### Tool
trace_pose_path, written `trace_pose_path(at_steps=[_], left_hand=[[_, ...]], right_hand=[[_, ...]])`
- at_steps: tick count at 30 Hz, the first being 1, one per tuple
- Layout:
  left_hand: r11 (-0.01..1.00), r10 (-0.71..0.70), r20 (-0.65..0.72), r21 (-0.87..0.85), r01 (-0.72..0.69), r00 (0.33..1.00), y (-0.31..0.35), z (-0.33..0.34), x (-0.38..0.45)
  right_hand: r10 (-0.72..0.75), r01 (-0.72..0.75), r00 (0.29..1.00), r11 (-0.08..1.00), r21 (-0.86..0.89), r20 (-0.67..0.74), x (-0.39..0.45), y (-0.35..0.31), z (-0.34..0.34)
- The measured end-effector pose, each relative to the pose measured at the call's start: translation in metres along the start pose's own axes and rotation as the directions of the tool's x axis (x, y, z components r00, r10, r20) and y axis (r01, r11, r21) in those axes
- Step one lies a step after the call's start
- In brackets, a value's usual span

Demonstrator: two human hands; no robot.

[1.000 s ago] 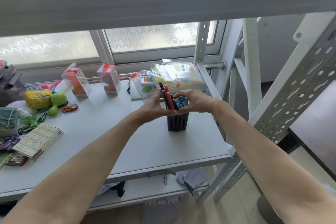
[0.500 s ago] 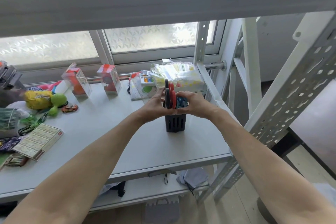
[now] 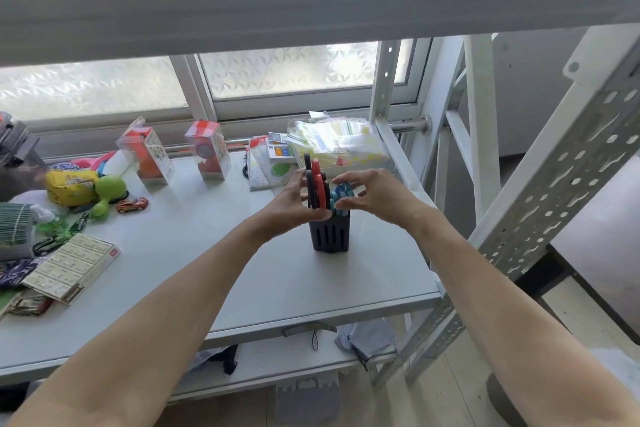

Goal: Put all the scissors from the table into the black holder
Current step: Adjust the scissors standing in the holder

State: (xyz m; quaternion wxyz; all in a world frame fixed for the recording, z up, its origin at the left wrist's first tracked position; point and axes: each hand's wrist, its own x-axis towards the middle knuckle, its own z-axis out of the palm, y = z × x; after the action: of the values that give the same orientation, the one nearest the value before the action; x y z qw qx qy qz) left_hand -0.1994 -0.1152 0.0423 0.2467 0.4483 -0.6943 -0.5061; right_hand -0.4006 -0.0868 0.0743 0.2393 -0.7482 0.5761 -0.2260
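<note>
A black slotted holder [image 3: 330, 234] stands upright on the white table [image 3: 242, 270], right of centre. Red-and-black scissors [image 3: 316, 184] stick handle-up out of its left side, and blue-handled scissors [image 3: 341, 196] sit in its right side. My left hand [image 3: 294, 199] grips the red-and-black scissors from the left, its thumb low against the holder's rim. Over the blue handles hovers my right hand [image 3: 374, 192], fingers spread and curled, touching them lightly or just above; I cannot tell which.
Clutter fills the table's left side: a flat printed box [image 3: 71, 265], a green plush toy [image 3: 107, 192], a small red toy car [image 3: 132, 204]. Two clear packages [image 3: 207, 151] and a bag of papers [image 3: 337, 142] stand at the back. A metal shelf post [image 3: 554, 198] rises right.
The red-and-black scissors stand more upright in the holder than a second ago. My right hand has opened and drawn slightly right, off the holder's top.
</note>
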Motion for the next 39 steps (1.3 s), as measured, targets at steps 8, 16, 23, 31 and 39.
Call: trace_pose_path(at_steps=[8,16,23,31,39], left_hand=[[1.0,0.008,0.011,0.022,-0.008,1.0,-0.002,0.001,0.001],[0.993,0.014,0.057,0.117,-0.021,0.998,-0.011,0.004,0.003],[0.997,-0.017,0.071,0.081,0.012,0.997,-0.009,0.001,0.002],[0.997,-0.013,0.06,0.071,0.009,0.998,-0.009,0.0,0.003],[0.997,-0.004,0.1,0.074,-0.004,0.995,-0.009,0.0,0.004]], right_hand=[[0.048,-0.028,0.99,0.988,-0.154,0.13,-0.005,0.01,0.007],[0.084,-0.067,0.993,0.978,-0.196,0.08,-0.002,0.003,0.015],[0.0,0.001,1.0,0.999,-0.032,0.016,-0.01,0.005,0.013],[-0.05,0.05,0.999,0.998,-0.04,-0.002,-0.004,0.003,0.012],[-0.003,0.005,0.999,0.998,-0.058,0.035,-0.002,0.009,0.016]])
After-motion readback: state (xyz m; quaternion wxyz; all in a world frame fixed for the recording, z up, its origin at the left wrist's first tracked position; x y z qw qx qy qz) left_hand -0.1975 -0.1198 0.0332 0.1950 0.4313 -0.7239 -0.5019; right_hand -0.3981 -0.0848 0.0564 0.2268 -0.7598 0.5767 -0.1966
